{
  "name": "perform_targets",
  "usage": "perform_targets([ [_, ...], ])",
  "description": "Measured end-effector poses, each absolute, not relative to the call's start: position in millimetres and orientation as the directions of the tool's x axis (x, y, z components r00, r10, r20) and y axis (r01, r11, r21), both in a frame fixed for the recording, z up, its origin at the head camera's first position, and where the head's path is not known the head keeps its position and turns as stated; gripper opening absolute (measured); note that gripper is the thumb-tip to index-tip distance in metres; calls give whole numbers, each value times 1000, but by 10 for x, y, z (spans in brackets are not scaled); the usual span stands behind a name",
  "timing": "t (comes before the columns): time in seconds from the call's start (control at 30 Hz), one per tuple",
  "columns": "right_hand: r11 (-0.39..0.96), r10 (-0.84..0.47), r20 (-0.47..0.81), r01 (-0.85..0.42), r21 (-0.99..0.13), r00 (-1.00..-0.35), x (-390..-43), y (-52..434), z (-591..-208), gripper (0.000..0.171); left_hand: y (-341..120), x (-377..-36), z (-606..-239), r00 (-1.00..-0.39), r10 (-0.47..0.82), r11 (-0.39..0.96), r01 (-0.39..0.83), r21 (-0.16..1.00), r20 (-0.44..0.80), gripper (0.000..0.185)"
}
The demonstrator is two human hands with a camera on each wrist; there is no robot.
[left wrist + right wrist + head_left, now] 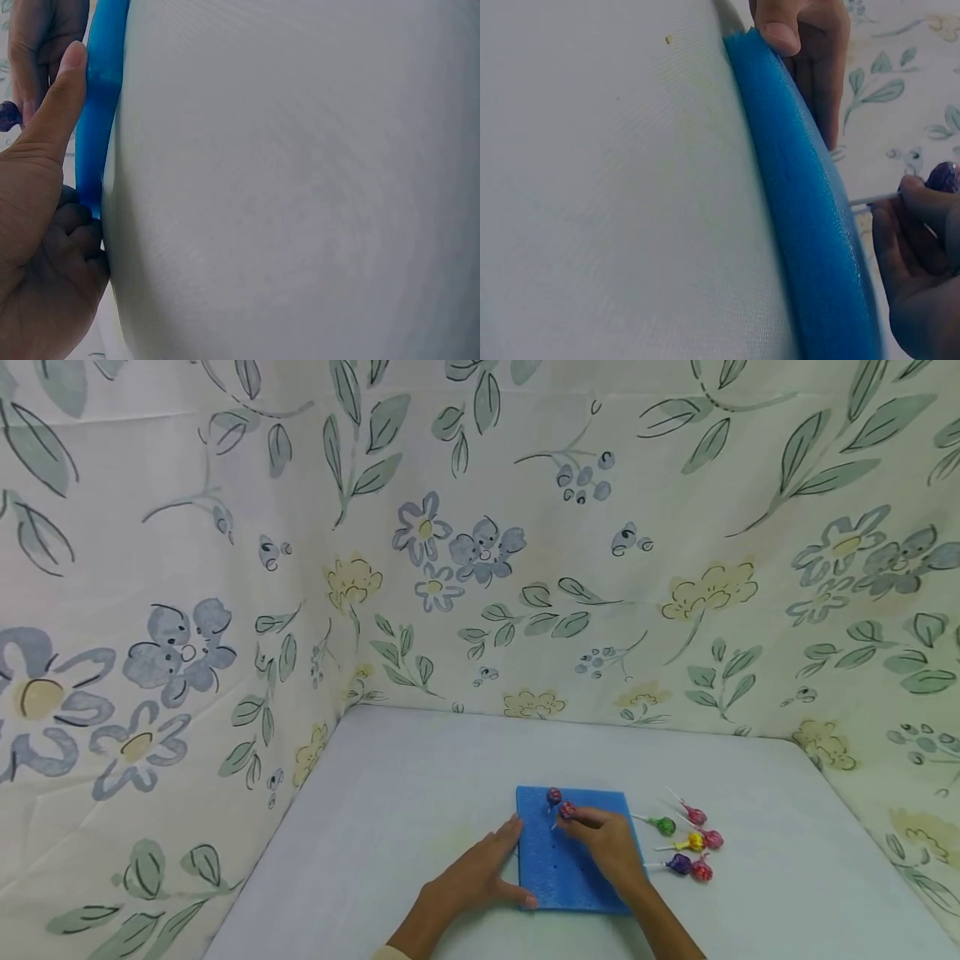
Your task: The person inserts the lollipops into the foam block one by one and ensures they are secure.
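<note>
A blue foam board lies flat, with a few small dark holes in its top. My left hand rests along its left edge, fingers extended and thumb at the near left corner. Over the board, my right hand pinches a lollipop with a dark red wrapper. Its white stick reaches down to the foam's face, as the right wrist view shows, with the fingertips close to the candy. Just beyond it, another dark red lollipop stands in the board, candy end up.
Right of the board lie several loose lollipops, among them a green one, a yellow one, a purple one and a red one. The white table meets a floral cloth behind and at both sides.
</note>
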State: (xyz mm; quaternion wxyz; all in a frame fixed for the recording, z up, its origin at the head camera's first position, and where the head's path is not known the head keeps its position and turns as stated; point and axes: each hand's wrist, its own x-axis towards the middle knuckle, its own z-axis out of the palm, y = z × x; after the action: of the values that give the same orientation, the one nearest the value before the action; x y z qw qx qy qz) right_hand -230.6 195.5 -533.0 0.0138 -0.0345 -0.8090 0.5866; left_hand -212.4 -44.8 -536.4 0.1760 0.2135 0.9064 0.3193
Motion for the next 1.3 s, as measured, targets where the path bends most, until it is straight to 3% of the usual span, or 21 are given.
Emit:
perform_targets([
  [0.37,390,105,-16,56,-919,-994,-2355,1903,-5340,22,-449,-2127,-5364,-848,493,710,263,653,-195,121],
  [1.3,530,35,19,3,-848,-999,-2386,1867,-5363,11,-448,-2113,-5342,-845,501,703,272,657,-186,121],
])
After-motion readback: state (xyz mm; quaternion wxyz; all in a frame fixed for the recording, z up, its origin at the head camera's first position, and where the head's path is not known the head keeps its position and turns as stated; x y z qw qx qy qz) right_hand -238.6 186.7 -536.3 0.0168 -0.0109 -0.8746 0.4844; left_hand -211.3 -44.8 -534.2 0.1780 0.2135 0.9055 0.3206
